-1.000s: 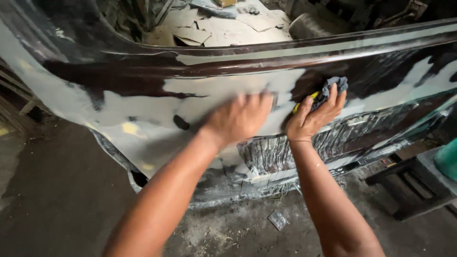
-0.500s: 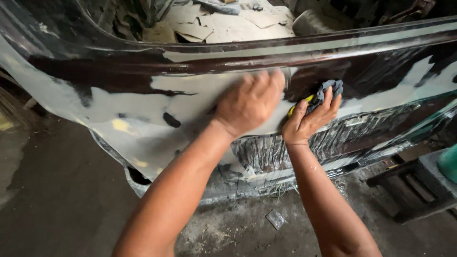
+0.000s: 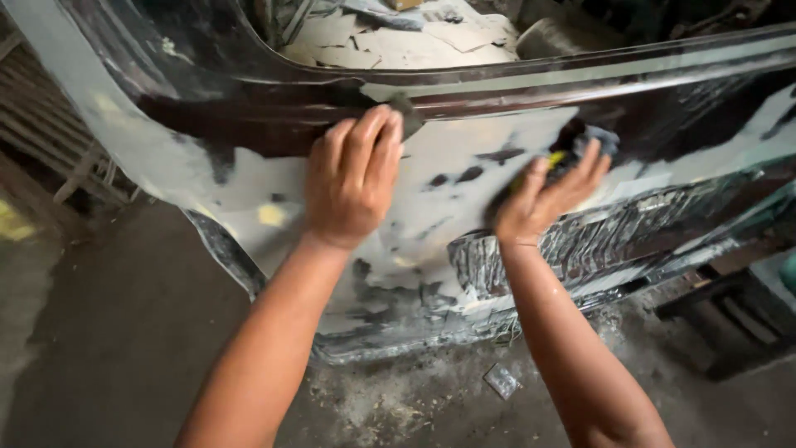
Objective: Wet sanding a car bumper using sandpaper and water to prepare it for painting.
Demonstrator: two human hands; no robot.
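A large dark car body panel (image 3: 464,174) with wide patches of pale grey filler stands in front of me. My left hand (image 3: 352,178) lies flat on it, fingers together, pressing a dark sheet of sandpaper (image 3: 408,112) whose corner shows past my fingertips near the upper ridge. My right hand (image 3: 543,199) rests against the panel to the right, fingers spread around a dark sponge with a yellow edge (image 3: 580,149).
A ribbed grille section (image 3: 630,241) runs along the panel's lower right. Dust and a small scrap (image 3: 502,380) lie on the concrete floor (image 3: 108,332) below. Cardboard pieces (image 3: 398,41) sit behind the panel. A dark stand (image 3: 738,307) is at the right.
My left hand has slid up and to the left across the filler toward the upper ridge. My right hand has stayed on the sponge at nearly the same spot.
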